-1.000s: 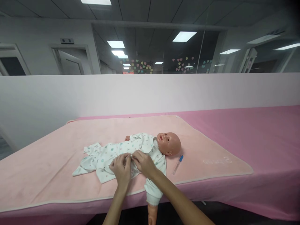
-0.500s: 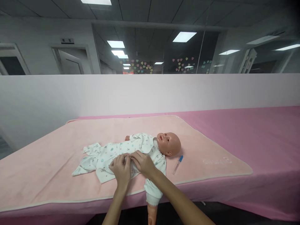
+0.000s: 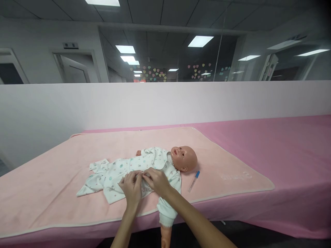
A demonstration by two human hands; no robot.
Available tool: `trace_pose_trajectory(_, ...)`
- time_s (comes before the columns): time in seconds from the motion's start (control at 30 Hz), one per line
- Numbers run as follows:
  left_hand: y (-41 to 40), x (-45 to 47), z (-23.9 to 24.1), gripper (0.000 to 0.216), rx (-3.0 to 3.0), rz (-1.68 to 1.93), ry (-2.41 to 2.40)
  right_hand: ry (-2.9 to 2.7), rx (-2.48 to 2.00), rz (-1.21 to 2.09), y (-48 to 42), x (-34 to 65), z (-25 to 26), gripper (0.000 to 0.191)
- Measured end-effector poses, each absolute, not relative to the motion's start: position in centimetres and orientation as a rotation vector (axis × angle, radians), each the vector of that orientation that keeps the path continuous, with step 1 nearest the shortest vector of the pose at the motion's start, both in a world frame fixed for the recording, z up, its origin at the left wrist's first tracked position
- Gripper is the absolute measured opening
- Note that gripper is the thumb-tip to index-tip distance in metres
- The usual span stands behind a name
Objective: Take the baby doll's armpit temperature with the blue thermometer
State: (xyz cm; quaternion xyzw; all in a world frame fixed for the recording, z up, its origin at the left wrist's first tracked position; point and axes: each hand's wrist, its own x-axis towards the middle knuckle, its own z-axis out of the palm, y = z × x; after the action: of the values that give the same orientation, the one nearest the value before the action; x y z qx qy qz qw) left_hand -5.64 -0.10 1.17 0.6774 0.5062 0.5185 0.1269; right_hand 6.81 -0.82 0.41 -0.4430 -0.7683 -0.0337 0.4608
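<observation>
A baby doll lies on its back on a peach blanket, head to the right, dressed in a white printed romper. Over the doll's middle, my left hand pinches the romper's front edge between thumb and fingers. Close against it, my right hand pinches the same edge, fingertips nearly touching the left ones. Whatever fastening sits between the fingertips is too small to make out. One doll arm hangs over the table's near edge, its sleeve bunched up. The romper's empty-looking legs spread to the left.
A thermometer with a blue cap lies beside the doll's head. The peach blanket covers much of a pink-covered table. Behind stands a low white partition, with a window bearing heart stickers beyond it.
The whole view has shifted slightly, so things sit a little further left. Both hands keep their pinch on the romper, with hardly any movement.
</observation>
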Motion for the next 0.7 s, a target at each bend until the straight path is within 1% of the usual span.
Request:
trace_pose_trajectory(0.23, -0.31, -5.61, 1.14, 0.026, 1.928, 1.602, 1.423, -1.847, -1.135, -0.094, -0.47, 6.71, 0.07, 0.022)
trace_pose_trajectory(0.53, -0.56, -5.22, 1.29, 0.028, 1.867, 1.588, 1.662, -1.704, -1.149, 0.017, -0.54, 6.69, 0.3, 0.021)
trace_pose_trajectory(0.7, -0.68, -5.14, 1.32, 0.029, 1.857, 1.616, 1.676, -1.653, -1.131, 0.038, -0.66, 6.81, 0.58, 0.023)
